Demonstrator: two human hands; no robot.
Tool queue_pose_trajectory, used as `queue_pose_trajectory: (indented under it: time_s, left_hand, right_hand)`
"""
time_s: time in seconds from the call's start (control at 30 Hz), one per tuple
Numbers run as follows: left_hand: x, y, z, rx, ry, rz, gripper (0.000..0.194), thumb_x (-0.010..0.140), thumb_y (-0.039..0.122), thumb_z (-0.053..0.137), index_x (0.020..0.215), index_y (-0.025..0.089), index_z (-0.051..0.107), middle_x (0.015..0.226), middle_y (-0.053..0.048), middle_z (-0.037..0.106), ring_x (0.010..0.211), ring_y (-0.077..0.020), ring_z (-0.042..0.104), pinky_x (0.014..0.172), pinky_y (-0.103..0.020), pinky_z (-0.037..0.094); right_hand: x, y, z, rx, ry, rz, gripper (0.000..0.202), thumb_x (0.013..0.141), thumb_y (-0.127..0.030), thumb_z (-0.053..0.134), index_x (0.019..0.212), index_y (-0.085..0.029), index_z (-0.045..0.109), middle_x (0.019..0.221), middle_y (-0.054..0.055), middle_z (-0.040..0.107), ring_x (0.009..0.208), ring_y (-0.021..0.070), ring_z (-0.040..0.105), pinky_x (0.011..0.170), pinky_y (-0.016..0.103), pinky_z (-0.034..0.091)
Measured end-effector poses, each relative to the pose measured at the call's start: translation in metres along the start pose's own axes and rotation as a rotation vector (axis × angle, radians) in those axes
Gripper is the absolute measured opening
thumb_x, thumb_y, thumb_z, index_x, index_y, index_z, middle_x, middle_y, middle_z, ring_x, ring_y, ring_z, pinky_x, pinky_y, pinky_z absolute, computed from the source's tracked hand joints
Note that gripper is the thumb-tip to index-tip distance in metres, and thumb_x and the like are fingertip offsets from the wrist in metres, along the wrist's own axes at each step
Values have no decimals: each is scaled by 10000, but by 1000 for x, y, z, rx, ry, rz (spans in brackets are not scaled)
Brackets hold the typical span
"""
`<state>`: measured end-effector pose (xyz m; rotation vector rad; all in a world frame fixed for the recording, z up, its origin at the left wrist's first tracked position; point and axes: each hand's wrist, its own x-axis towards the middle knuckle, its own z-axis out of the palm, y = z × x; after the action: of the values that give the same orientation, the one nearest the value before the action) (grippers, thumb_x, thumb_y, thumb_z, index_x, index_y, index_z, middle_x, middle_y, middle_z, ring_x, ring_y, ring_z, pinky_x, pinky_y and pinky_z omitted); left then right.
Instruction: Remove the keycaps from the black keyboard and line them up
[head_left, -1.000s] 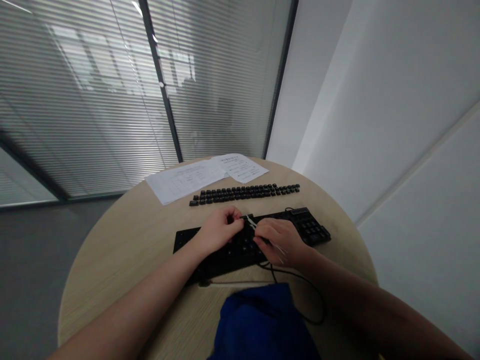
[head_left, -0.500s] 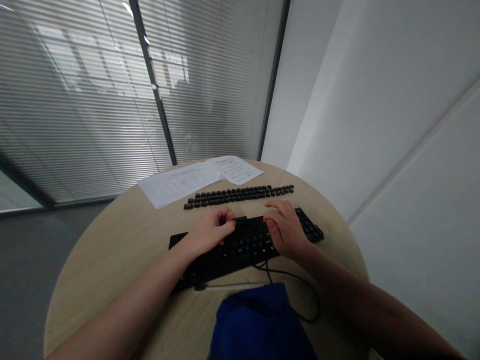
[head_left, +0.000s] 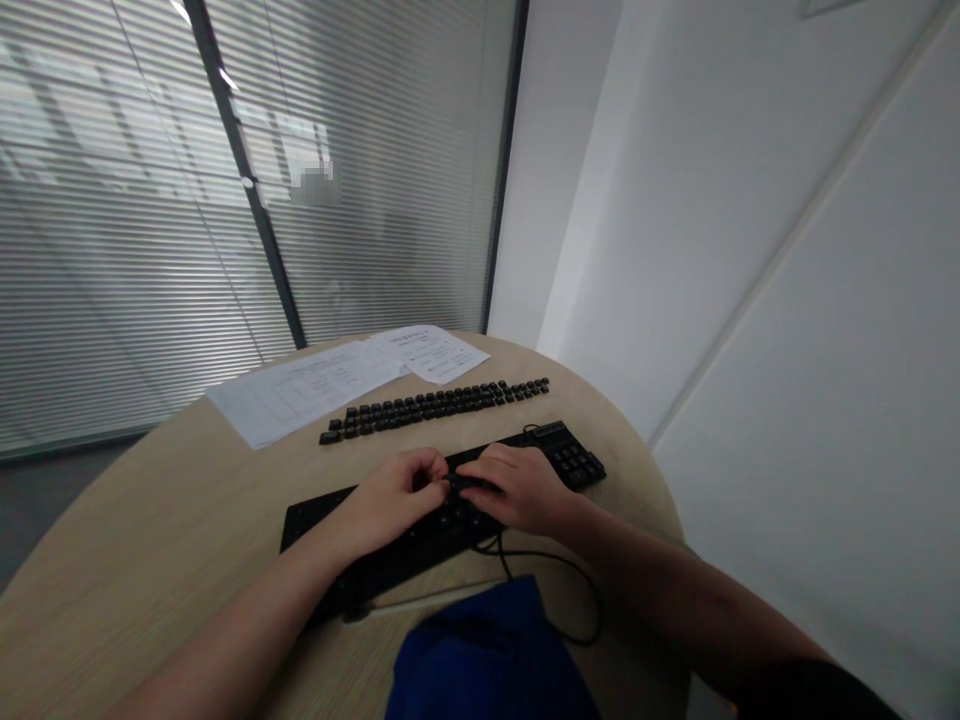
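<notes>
A black keyboard (head_left: pixel 390 565) lies at a slant on the round wooden table, with some key positions bare and dark. My left hand (head_left: pixel 394 500) rests over its middle, thumb and fingers pinched together; whatever they hold is too dark and small to make out. Close beside it, my right hand (head_left: pixel 521 487) bends over the keys, its thumb and fingertips drawn together near the left fingertips. What lies between the right fingertips is hidden. Beyond the keyboard, several loose black keycaps (head_left: pixel 427 408) stand in rows on the table.
White printed sheets (head_left: pixel 300 390) lie at the table's (head_left: pixel 187 530) far left side. A black cable (head_left: pixel 577 570) loops from the keyboard's near side. Blue cloth (head_left: pixel 487 660) shows at the near edge. Blinds (head_left: pixel 390 200) and a white wall (head_left: pixel 712 200) stand behind.
My right hand has moved left and lowered toward the left fingertips, uncovering more of the keyboard's right end. The view has turned to the right.
</notes>
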<state>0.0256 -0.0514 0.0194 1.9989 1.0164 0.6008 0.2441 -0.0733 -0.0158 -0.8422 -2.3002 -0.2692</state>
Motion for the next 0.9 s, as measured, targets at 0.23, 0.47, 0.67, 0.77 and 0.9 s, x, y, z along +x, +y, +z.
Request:
queue_pose_trajectory:
  time_s: [0.23, 0.47, 0.67, 0.77, 0.9]
  left_hand:
    - [-1, -1, -21, 332, 209, 56, 401, 877, 528, 509, 1023, 214, 713, 863, -52, 699, 778, -229, 626, 710, -331, 459]
    - [4, -31, -43, 565, 162, 33, 333, 897, 424, 479, 916, 218, 740, 949, -81, 735, 862, -253, 659, 820, -371, 473]
    - [4, -38, -50, 516, 119, 24, 318, 900, 425, 485, 908, 238, 741, 943, -60, 745, 898, -251, 670, 847, -372, 485]
    - [5, -40, -52, 495, 82, 8, 324, 910, 436, 476, 909, 244, 737, 951, -51, 742, 891, -240, 671, 825, -358, 492]
    - [6, -44, -52, 455, 67, -35, 323, 904, 454, 493, 921, 252, 744, 958, -51, 746, 888, -243, 674, 822, -364, 500]
  right_hand:
    - [7, 81, -50, -192, 158, 453, 300, 955, -416, 580, 1110, -203, 725, 918, 62, 740, 838, 190, 664, 767, 303, 500]
    - [-17, 210, -54, -340, -201, 1158, 362, 919, -448, 573, 1096, -198, 765, 1099, 106, 750, 1009, 248, 678, 771, 292, 481]
    - [-33, 228, -19, -349, -223, 1184, 388, 944, -471, 523, 1114, -215, 761, 1113, 108, 751, 1038, 251, 678, 817, 308, 493]
    - [-35, 234, -11, -354, -235, 1158, 401, 947, -483, 512, 1111, -212, 759, 1127, 116, 743, 1054, 262, 669, 846, 328, 492]
    - [-39, 240, -7, -350, -260, 1135, 415, 944, -501, 510, 1099, -208, 761, 1109, 114, 747, 1035, 259, 675, 850, 323, 489]
